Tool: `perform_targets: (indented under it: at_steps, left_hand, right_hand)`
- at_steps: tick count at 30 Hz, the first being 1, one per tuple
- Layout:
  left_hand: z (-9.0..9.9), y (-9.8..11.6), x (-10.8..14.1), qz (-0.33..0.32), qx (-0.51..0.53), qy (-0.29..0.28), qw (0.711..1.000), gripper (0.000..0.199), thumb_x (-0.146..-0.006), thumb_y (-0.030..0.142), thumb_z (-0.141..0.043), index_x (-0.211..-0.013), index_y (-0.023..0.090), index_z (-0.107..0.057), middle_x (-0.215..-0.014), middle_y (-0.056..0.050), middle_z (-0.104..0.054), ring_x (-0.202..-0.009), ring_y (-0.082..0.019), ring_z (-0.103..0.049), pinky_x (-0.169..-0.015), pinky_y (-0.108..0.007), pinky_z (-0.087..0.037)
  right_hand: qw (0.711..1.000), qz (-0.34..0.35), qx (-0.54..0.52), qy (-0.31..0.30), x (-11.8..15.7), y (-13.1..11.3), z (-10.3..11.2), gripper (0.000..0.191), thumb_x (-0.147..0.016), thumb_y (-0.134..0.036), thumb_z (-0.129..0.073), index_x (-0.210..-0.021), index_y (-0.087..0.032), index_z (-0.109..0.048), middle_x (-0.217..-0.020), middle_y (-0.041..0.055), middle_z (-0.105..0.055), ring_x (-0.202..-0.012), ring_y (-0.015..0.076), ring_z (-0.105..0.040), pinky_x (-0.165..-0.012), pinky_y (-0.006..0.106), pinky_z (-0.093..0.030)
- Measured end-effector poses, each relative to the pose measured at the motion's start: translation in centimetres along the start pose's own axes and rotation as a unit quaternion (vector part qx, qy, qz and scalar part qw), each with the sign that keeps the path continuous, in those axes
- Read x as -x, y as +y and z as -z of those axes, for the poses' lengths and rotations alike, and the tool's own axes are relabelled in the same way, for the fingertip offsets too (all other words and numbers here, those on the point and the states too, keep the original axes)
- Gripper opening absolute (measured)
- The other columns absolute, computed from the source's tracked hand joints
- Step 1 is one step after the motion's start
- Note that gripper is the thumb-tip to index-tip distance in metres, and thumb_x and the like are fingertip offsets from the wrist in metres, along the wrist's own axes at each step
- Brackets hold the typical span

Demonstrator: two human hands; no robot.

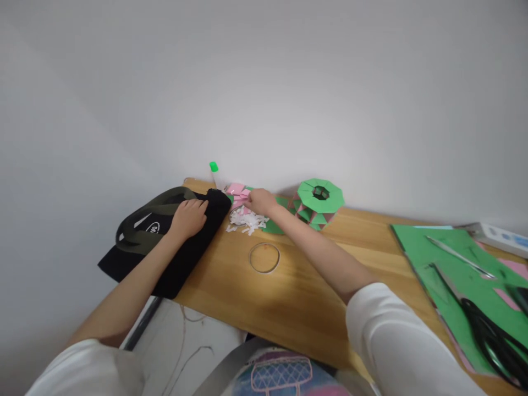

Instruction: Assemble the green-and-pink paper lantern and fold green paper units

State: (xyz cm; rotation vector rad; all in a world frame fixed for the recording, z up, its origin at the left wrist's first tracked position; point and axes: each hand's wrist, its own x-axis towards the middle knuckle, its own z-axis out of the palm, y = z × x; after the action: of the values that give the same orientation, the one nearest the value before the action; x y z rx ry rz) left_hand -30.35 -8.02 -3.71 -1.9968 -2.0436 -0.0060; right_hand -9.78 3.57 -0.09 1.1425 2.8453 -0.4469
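Observation:
My left hand (pixel 189 219) is on a black cloth bag (pixel 198 256) with olive handles, its fingers curled against the fabric. My right hand (pixel 260 201) reaches to the back of the table, fingertips closed on the folded pink paper pieces (pixel 238 192). Just in front of that hand lies a heap of white paper scraps (pixel 246 221). Green paper (pixel 274 225) shows partly under my right forearm. To the right of it stands a green and pink folded-paper ring structure (pixel 320 197) with a hole in its top.
A bottle with a green cap (pixel 213 166) stands by the wall. A thin ring (pixel 264 258) lies on the wooden table (pixel 235 291). At the right are green paper sheets (pixel 429 247), black-handled scissors (pixel 487 330), tweezers (pixel 460 256) and a white box (pixel 501 236).

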Motion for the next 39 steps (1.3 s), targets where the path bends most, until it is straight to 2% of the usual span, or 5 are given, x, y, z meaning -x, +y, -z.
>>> perform_targets:
  at_steps: [7, 14, 25, 32, 39]
  left_hand:
    - [3.8, 2.3, 0.7, 0.014, -0.014, 0.017, 1.0, 0.041, -0.082, 0.015, -0.037, -0.114, 0.005, -0.062, -0.121, -0.025, -0.058, -0.114, -0.036, -0.053, -0.094, -0.047, -0.038]
    - [3.2, 9.2, 3.1, -0.013, 0.059, -0.004, 0.998, 0.03, -0.082, 0.015, -0.035, -0.074, 0.013, -0.064, -0.072, -0.013, -0.064, -0.073, -0.032, -0.063, -0.06, -0.037, -0.047]
    - [3.9, 13.3, 2.5, 0.065, 0.154, -0.029, 0.986, 0.021, -0.079, 0.016, -0.04, -0.081, 0.013, -0.061, -0.095, -0.018, -0.061, -0.092, -0.039, -0.06, -0.073, -0.048, -0.047]
    - [7.1, 17.7, 0.9, 0.051, 0.306, -0.051, 0.949, 0.03, -0.076, 0.024, -0.051, -0.101, 0.015, -0.064, -0.106, -0.011, -0.066, -0.11, -0.032, -0.054, -0.1, -0.05, -0.036]
    - [7.3, 27.8, 0.8, 0.025, 0.585, -0.113, 0.803, 0.019, -0.058, 0.032, -0.079, -0.074, 0.024, -0.073, -0.089, -0.005, -0.072, -0.1, -0.027, -0.06, -0.1, -0.038, -0.04]
  right_hand:
    - [0.997, -0.027, -0.034, 0.061, 3.2, -0.1, 0.6, 0.032, -0.091, -0.035, -0.054, -0.117, -0.016, -0.056, -0.119, 0.0086, -0.059, -0.102, 0.0206, -0.06, -0.087, 0.043, -0.051]
    - [0.991, 0.041, -0.103, 0.069, 12.4, 0.7, 1.7, 0.019, -0.087, -0.029, -0.058, -0.086, -0.015, -0.07, -0.095, 0.0064, -0.072, -0.086, 0.0157, -0.064, -0.072, 0.023, -0.044]
    - [0.934, -0.175, -0.206, 0.234, 32.1, 13.2, -3.2, 0.02, -0.085, -0.018, -0.049, -0.083, -0.013, -0.068, -0.078, 0.008, -0.069, -0.068, 0.0159, -0.059, -0.062, 0.026, -0.04]
    - [0.932, -0.141, -0.276, 0.189, 30.3, 13.3, -7.7, 0.033, -0.071, -0.013, -0.064, -0.104, -0.015, -0.068, -0.097, 0.0108, -0.069, -0.087, 0.0213, -0.061, -0.08, 0.032, -0.044]
    - [0.896, -0.089, -0.356, 0.25, 27.9, 13.7, -9.7, 0.016, -0.075, -0.01, -0.055, -0.075, -0.019, -0.068, -0.087, 0.0092, -0.066, -0.089, 0.0223, -0.059, -0.084, 0.037, -0.044]
